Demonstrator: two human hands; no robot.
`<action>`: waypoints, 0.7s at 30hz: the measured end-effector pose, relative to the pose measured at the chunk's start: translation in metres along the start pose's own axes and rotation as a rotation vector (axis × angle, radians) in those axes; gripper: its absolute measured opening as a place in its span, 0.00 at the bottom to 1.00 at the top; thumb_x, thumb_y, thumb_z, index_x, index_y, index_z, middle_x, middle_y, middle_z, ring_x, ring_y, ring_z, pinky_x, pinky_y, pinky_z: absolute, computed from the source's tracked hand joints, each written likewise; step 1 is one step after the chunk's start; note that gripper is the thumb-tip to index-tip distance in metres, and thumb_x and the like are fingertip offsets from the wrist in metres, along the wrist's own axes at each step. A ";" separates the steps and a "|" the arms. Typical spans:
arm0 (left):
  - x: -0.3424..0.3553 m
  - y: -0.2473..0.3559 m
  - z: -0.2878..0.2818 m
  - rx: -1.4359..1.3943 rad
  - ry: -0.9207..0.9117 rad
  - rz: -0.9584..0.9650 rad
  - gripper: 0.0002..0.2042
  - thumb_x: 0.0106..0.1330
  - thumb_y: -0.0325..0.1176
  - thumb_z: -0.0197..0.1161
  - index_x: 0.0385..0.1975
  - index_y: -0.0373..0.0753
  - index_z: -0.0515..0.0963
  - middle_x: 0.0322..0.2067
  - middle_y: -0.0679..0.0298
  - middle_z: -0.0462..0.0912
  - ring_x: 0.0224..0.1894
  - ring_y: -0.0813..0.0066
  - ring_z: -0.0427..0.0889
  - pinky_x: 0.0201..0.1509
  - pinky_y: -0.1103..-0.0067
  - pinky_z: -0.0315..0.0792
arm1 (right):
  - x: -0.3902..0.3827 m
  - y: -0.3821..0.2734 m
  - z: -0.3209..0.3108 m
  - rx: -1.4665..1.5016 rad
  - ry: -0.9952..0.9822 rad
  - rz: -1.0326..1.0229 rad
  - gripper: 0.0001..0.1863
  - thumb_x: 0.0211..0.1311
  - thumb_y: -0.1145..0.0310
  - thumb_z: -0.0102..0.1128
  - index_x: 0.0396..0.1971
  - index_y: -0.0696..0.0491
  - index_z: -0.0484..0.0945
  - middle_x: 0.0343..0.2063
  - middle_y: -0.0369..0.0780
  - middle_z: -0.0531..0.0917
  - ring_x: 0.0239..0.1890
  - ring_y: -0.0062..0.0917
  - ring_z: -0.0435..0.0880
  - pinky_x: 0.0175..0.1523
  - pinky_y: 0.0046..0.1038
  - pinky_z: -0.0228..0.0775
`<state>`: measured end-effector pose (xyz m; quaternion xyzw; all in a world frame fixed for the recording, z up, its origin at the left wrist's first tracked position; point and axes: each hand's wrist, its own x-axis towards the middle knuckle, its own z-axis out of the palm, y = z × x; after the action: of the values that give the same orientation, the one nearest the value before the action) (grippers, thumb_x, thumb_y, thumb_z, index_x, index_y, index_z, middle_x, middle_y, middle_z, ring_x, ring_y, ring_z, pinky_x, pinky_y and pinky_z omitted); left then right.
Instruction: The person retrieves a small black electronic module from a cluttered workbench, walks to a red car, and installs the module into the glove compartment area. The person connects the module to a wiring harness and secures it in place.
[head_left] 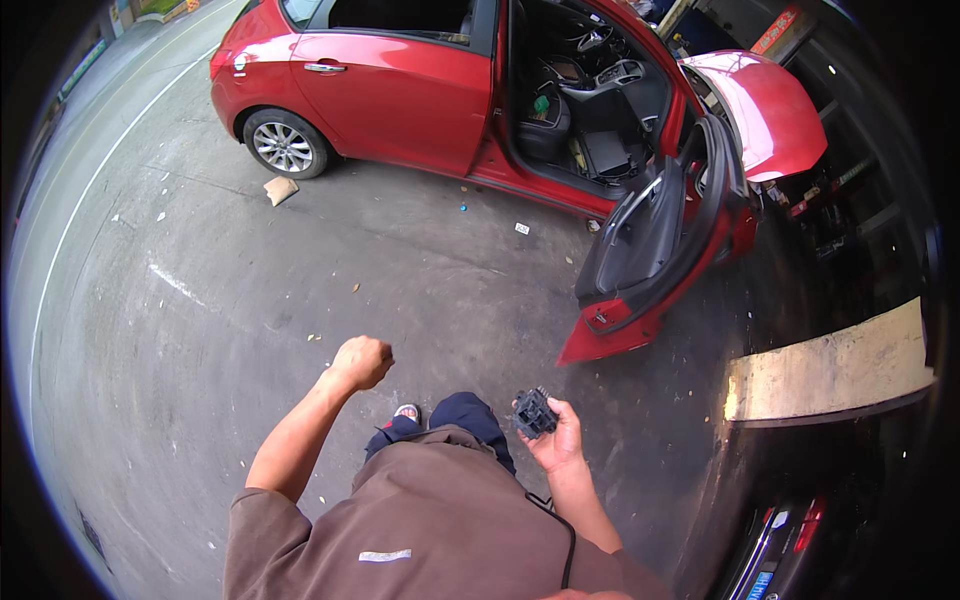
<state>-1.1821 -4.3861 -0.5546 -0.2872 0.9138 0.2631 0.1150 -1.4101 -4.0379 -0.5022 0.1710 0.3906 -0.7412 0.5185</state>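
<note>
My left hand (pixel 362 362) is raised in front of me, left of my legs, with its fingers curled closed; whatever is in it, if anything, is hidden. My right hand (pixel 560 438) grips a black moulded plastic part (pixel 534 412) with several slots and projections, held near my right leg. Beyond my hands stands a red car (pixel 390 105), its front door (pixel 645 245) swung out toward me. Through the doorway I see the dark seat (pixel 540 138) and a small green item (pixel 541 104) on it or beside it.
The car's hood (pixel 750 110) is raised at the right. A pale board (pixel 830 365) lies along the right side, with the rear of a dark car (pixel 775 550) below it. A piece of cardboard (pixel 280 190) lies near the red car's rear wheel. A road runs along the far left.
</note>
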 end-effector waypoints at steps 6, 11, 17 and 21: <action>0.241 0.052 -0.099 -0.382 0.103 0.229 0.15 0.78 0.41 0.63 0.43 0.34 0.87 0.36 0.45 0.91 0.45 0.41 0.90 0.53 0.56 0.82 | 0.178 -0.084 0.050 0.107 0.116 -0.027 0.24 0.72 0.55 0.60 0.56 0.57 0.85 0.51 0.52 0.91 0.45 0.41 0.93 0.44 0.38 0.90; 0.391 0.075 -0.123 -0.341 -0.082 0.208 0.23 0.78 0.54 0.65 0.38 0.36 0.86 0.28 0.46 0.88 0.40 0.40 0.89 0.49 0.55 0.80 | 0.342 -0.164 0.115 0.216 0.188 -0.083 0.25 0.72 0.54 0.60 0.57 0.58 0.85 0.51 0.53 0.90 0.43 0.42 0.92 0.44 0.37 0.90; 0.555 0.039 -0.171 -0.375 -0.317 0.116 0.30 0.75 0.59 0.67 0.55 0.32 0.84 0.44 0.45 0.90 0.52 0.47 0.89 0.59 0.57 0.80 | 0.434 -0.263 0.213 0.226 0.234 -0.232 0.22 0.72 0.56 0.62 0.55 0.57 0.85 0.52 0.51 0.91 0.48 0.39 0.93 0.45 0.37 0.89; 0.685 0.059 -0.174 -0.222 -0.404 0.301 0.30 0.76 0.59 0.65 0.55 0.34 0.84 0.46 0.47 0.90 0.55 0.47 0.88 0.62 0.59 0.79 | 0.491 -0.318 0.235 0.315 0.299 -0.346 0.21 0.72 0.57 0.61 0.55 0.56 0.85 0.51 0.50 0.91 0.47 0.38 0.94 0.46 0.38 0.89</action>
<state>-1.7808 -4.7579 -0.6326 -0.1009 0.8703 0.4277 0.2223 -1.8598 -4.4770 -0.5482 0.2879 0.3659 -0.8369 0.2879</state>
